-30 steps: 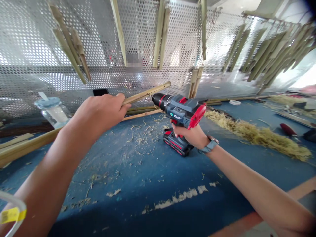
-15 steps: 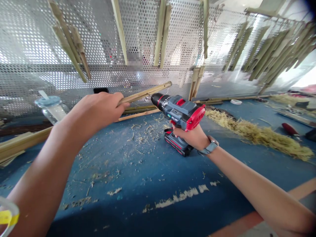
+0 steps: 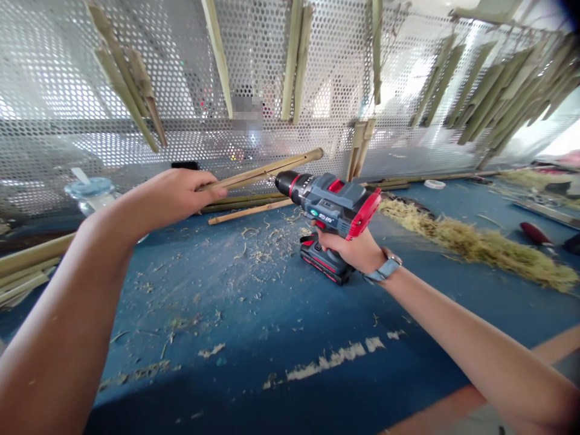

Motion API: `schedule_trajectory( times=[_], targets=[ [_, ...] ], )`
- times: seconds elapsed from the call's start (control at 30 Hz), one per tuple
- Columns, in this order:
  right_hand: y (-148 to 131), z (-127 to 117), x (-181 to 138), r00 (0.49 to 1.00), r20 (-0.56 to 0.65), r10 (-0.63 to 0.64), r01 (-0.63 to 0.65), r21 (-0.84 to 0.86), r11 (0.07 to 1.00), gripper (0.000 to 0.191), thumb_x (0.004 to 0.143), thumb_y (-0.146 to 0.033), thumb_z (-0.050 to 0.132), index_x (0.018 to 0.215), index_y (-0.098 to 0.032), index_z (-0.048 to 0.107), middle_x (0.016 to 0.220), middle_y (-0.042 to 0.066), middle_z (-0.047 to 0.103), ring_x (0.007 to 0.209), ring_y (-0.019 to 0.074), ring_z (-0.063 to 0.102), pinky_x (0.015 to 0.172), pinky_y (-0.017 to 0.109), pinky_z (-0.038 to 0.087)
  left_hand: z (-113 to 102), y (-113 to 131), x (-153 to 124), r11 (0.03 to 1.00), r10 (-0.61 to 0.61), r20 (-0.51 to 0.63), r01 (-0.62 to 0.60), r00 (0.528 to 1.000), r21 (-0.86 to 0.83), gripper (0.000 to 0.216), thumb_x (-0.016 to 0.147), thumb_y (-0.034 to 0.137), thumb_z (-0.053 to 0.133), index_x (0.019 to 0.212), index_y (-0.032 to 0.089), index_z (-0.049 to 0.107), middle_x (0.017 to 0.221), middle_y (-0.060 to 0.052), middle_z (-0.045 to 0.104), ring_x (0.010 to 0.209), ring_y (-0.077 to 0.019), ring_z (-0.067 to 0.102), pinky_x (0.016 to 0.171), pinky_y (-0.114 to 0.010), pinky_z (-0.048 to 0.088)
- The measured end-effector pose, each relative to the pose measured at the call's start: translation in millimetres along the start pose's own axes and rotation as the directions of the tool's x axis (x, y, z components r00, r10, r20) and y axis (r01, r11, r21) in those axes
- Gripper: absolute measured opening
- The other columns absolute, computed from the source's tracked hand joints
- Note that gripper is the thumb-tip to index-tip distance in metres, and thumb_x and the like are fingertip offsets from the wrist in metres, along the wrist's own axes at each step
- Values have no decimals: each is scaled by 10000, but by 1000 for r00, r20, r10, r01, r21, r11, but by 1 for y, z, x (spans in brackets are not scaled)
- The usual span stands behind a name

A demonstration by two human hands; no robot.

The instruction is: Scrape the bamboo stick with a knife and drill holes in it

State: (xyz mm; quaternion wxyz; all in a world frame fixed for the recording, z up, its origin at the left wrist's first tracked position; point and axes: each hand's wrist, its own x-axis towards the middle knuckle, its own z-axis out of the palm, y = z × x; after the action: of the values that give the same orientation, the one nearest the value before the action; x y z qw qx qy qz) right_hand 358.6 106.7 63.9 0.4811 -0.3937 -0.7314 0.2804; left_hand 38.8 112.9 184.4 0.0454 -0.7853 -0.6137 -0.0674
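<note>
My left hand (image 3: 181,192) is closed around one end of a thin bamboo stick (image 3: 290,163), which slants up to the right above the table. A dark hole shows near the stick's far end. My right hand (image 3: 356,246) grips the handle of a grey and red cordless drill (image 3: 328,202), its chuck pointing left at the stick. The drill bit (image 3: 270,175) meets the side of the stick; how deep it sits I cannot tell. The drill's battery base (image 3: 324,260) is just above or on the blue table.
Wood shavings (image 3: 267,244) litter the blue table (image 3: 217,320). A lidded jar (image 3: 93,192) and bamboo strips (image 3: 36,257) are at left. Right of the drill lies a heap of fibres (image 3: 480,244), with a tape roll (image 3: 434,184) behind. Bamboo pieces (image 3: 292,66) hang on the perforated metal wall.
My left hand has moved a little to the left along the stick, while the stick's far end has shifted slightly right. The drill stays almost in place, turned slightly.
</note>
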Motion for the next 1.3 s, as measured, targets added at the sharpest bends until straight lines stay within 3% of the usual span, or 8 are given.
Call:
schedule_trajectory(
  times=[0.17,0.43,0.73,0.97,1.3],
  targets=[
    [0,-1,1,1000,-9,5,-5,-1,1000,110,731,-292,730,768,-286,627,665,15,627,739,261,625,713,427,546,5,0,3,997,7,-40,-4,999,79,441,1002,577,385,976,216,637,867,-46,682,750,-188,595,686,-329,409],
    [2,-4,6,984,-22,179,-172,186,967,183,621,-285,697,796,-252,656,598,-35,626,532,172,536,531,342,432,7,11,-7,934,-8,-159,64,987,350,494,995,580,272,1127,254,618,712,-41,517,617,-224,463,611,-392,260],
    [3,-9,12,979,-37,200,-190,195,962,179,576,-260,685,753,-232,698,565,-27,613,527,160,508,541,346,433,-3,8,-11,954,-17,-66,36,998,299,461,1062,592,297,1105,241,593,849,-49,621,667,-189,448,648,-337,300],
    [1,-9,11,984,-25,179,-168,228,959,195,592,-296,704,775,-229,709,566,-38,611,497,143,495,536,332,440,-3,-3,-11,967,-32,-52,44,998,251,541,1032,693,269,1010,249,577,857,-54,630,703,-214,512,673,-342,317],
    [4,-9,13,984,-16,177,-170,206,964,170,585,-278,699,751,-244,700,564,-37,625,537,162,533,569,341,470,-7,1,-12,967,-66,-36,73,997,245,527,999,673,283,1031,249,594,872,-69,635,720,-239,554,682,-352,348]
  ],
)
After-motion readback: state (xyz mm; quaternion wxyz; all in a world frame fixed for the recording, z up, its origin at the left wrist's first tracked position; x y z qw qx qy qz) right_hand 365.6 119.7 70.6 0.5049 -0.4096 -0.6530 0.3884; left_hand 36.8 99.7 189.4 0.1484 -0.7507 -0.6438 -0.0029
